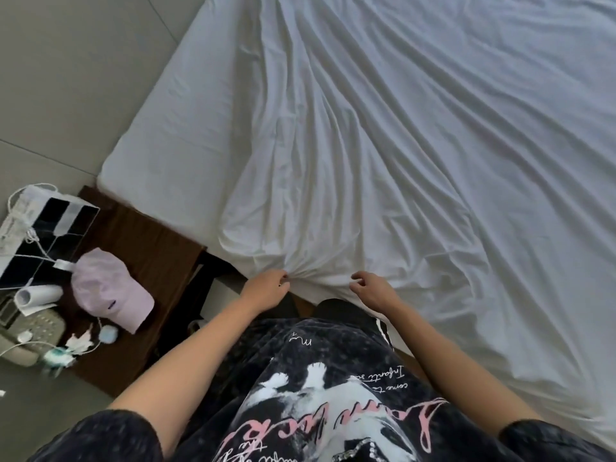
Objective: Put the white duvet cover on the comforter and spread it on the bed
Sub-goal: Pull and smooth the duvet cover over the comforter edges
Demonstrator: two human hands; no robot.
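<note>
Gathering the near edge of the duvet cover before I spread it

My left fingers (283, 280) pinch a bunch of the white duvet cover (383, 145) at the near edge of the bed (160, 151); my right fingers (358, 281) are loosely curled just above the cloth, holding nothing that I can see. The cover lies wrinkled across the bed, folds fanning far and right from my grip. I'd judge it best to take a second pinch well to the right, then pull evenly. A cap (110, 288) sits on the worktop (150, 241) to the left.
</note>
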